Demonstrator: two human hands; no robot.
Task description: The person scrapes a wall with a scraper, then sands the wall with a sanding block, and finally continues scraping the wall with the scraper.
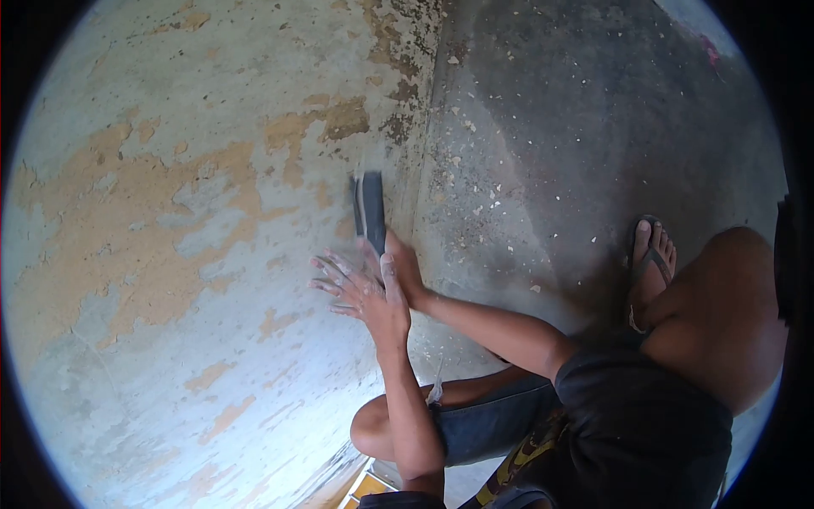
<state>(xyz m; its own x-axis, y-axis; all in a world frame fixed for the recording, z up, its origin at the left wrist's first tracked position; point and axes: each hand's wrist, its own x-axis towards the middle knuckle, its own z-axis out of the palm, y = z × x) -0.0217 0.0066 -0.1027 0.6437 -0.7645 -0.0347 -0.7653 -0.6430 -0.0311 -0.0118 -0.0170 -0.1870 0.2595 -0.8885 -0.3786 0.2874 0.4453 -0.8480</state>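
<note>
My right hand (403,265) is closed round the lower end of a folded piece of dark grey sandpaper (371,208). The sandpaper's upper end sticks out past the fingers, two dark layers with a pale strip between them, slightly blurred. It is against or close over the wall (195,254), whose paint has flaked into tan patches. My left hand (366,297) is just in front of the right, fingers spread and whitened with dust, holding nothing. It partly hides the right hand's fingers and the lower end of the sandpaper.
A dark concrete floor (577,153) meets the wall along a worn edge, with paint flakes scattered near it. My foot in a flip-flop (651,254) is at the right, with my bent knees around the arms. A yellow-and-white object (369,485) shows at the bottom.
</note>
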